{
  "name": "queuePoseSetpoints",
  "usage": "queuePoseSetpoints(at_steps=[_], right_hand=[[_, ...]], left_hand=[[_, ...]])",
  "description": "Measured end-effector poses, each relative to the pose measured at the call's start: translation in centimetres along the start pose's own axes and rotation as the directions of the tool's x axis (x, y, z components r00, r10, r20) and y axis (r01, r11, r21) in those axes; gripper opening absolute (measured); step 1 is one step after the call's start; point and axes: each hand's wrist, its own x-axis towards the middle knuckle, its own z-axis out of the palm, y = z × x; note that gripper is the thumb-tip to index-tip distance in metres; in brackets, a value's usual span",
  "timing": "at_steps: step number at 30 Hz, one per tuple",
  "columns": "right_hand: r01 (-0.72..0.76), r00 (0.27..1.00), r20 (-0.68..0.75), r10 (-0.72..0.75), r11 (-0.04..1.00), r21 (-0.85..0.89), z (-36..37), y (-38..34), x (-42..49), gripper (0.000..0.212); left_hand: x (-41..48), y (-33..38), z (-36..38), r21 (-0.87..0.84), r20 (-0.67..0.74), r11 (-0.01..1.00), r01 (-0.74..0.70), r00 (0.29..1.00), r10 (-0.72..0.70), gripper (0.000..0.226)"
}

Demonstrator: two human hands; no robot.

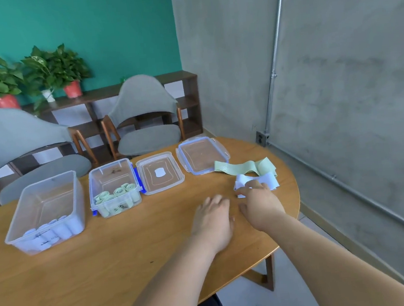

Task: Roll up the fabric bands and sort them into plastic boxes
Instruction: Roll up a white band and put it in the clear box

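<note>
A pale blue fabric band [267, 179] lies unrolled near the table's right edge, with a green band [244, 167] just behind it. My right hand [259, 203] is on the blue band's near end, its fingers curled over the fabric. To its left, my left hand [213, 216] rests flat on the wood with relaxed fingers and holds nothing. A large clear box [46, 212] at the left holds several rolled blue bands. A smaller clear box [114, 188] with blue clips holds several rolled green bands.
Two clear lids lie behind the hands: a plain lid [159, 173] and a lid with blue clips [202, 155]. Two grey chairs stand beyond the oval wooden table [107, 260]. A concrete wall is close on the right.
</note>
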Motion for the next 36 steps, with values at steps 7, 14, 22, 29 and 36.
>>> queuePoseSetpoints(at_steps=[7,14,22,29,36], right_hand=[[-0.069,0.993,-0.105,0.062,0.996,-0.062,2.6,-1.3,0.4,0.04],[-0.089,0.965,-0.194,0.176,0.916,0.391,2.5,-3.8,-0.1,0.02],[-0.024,0.991,-0.076,0.112,0.698,0.716,1.0,-11.0,-2.4,0.017],[0.078,0.995,-0.02,-0.093,0.681,0.728,2.0,-19.2,-5.1,0.02],[0.134,0.953,0.06,-0.298,0.59,0.796,1.6,-28.1,-9.2,0.028]], left_hand=[[0.3,-2.1,1.7,-0.106,-0.011,0.994,0.007,1.0,-0.008,0.044],[-0.3,-3.4,0.3,-0.449,0.021,0.881,0.151,0.987,-0.159,0.035],[-5.6,-5.4,-2.2,-0.808,0.168,0.45,0.381,0.881,-0.443,0.036],[-12.3,-10.7,-4.7,-0.871,0.241,0.214,0.442,0.765,-0.597,0.029],[-19.5,-14.0,-7.7,-0.895,0.302,0.056,0.442,0.695,-0.653,0.031]])
